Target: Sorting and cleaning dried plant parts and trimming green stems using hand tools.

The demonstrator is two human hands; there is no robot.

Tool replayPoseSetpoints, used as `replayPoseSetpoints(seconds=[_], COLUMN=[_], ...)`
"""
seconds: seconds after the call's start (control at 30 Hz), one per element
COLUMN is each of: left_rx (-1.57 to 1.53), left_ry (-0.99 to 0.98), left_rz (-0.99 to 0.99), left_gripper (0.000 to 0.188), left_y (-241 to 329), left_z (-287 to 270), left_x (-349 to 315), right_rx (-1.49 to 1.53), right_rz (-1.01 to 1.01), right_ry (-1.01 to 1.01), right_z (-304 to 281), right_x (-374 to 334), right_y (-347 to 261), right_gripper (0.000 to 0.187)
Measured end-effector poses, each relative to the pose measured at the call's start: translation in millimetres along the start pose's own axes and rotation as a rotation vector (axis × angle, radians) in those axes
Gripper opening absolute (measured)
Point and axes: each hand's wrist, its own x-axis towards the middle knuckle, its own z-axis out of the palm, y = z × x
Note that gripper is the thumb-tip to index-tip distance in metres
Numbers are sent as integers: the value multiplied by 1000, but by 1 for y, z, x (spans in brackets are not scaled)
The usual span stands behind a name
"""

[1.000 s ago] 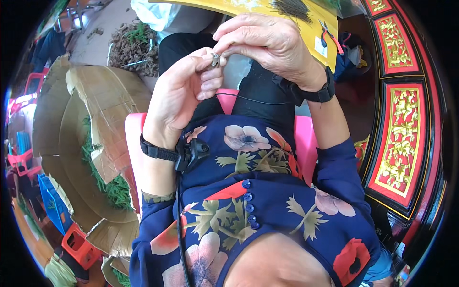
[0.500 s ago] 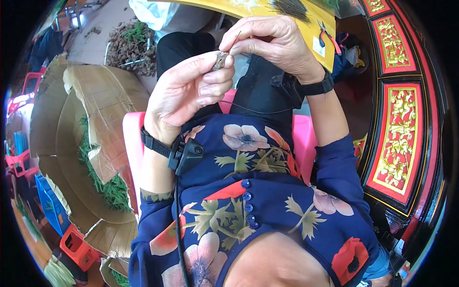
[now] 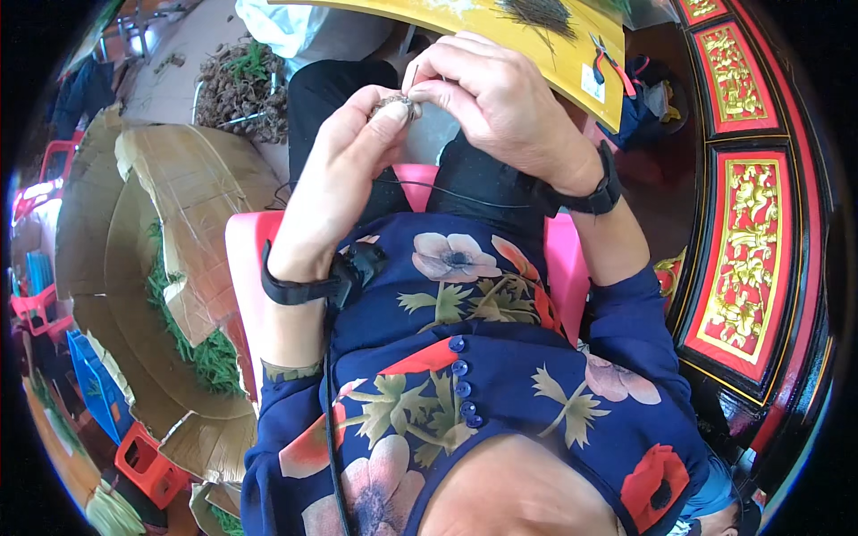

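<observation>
Head view —
A: Where's the piece?
B: Small grey bead (image 3: 394,105), above the lap, pinched by left hand (image 3: 344,183) fingertips. Right hand (image 3: 500,103) closed narrow on a thin needle (image 3: 415,73).
A: Handling?
B: Prob. light, hard, slippery; grip its sides, w/ hole clear.

Two hands, the left hand (image 3: 344,170) and the right hand (image 3: 500,103), meet over one small grey-brown bead-like piece (image 3: 393,106). Two black wristbands: one on the left wrist (image 3: 295,288), one on the right wrist (image 3: 597,194). One yellow board-like tabletop (image 3: 500,45) carries one bundle of thin dark needles (image 3: 541,13) and one pair of red-handled pliers (image 3: 612,62). One pink plastic chair (image 3: 246,259). Two red-and-gold carved panels (image 3: 746,259) show fully. Four blue buttons (image 3: 463,389) run down the floral blouse. One red plastic stool (image 3: 147,464).
</observation>
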Motion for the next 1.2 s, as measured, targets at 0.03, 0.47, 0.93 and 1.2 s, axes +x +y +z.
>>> replayPoseSetpoints(seconds=[0.03,0.47,0.93,1.2], left_rx=[2,682,-63,-485], left_ry=[-1,225,4,-216], left_rz=[-1,320,1,-182], left_gripper=[21,18,23,24], left_y=[-2,-13,-6,-7], left_z=[-1,5,-10,-20], left_x=[1,5,9,11], right_rx=[-44,-227,377,311], right_rz=[31,-4,81,-266], right_ry=[25,-3,-37,-200], right_z=[3,5,-19,-13], right_x=[-1,-1,22,27], right_y=[-1,3,1,39], right_gripper=[8,9,8,13])
